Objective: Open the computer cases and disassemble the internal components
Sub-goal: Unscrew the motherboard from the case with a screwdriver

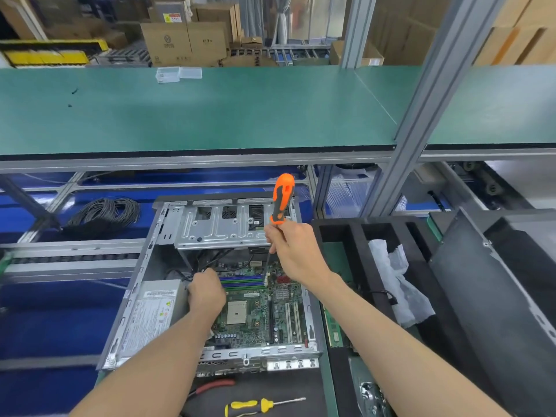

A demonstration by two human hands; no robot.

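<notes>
An open computer case (126, 314) lies flat in front of me, its green motherboard (258, 314) exposed. A grey power supply (153, 311) sits in its left half and a metal drive cage (216, 227) at the far end. My right hand (294, 251) grips an orange-and-black screwdriver (282, 197) upright, its shaft pointing down onto the board near the memory slots. My left hand (207, 293) reaches inside between the power supply and the board, fingers curled at black cables (192, 270); what they hold is hidden.
A yellow screwdriver (258, 406) and red-handled pliers (213, 386) lie on the black mat near me. Black foam trays (358, 236) with a memory stick (334, 329) and plastic wrap (397, 281) stand at the right, beside a removed dark panel (496, 281). A green shelf (210, 109) overhangs.
</notes>
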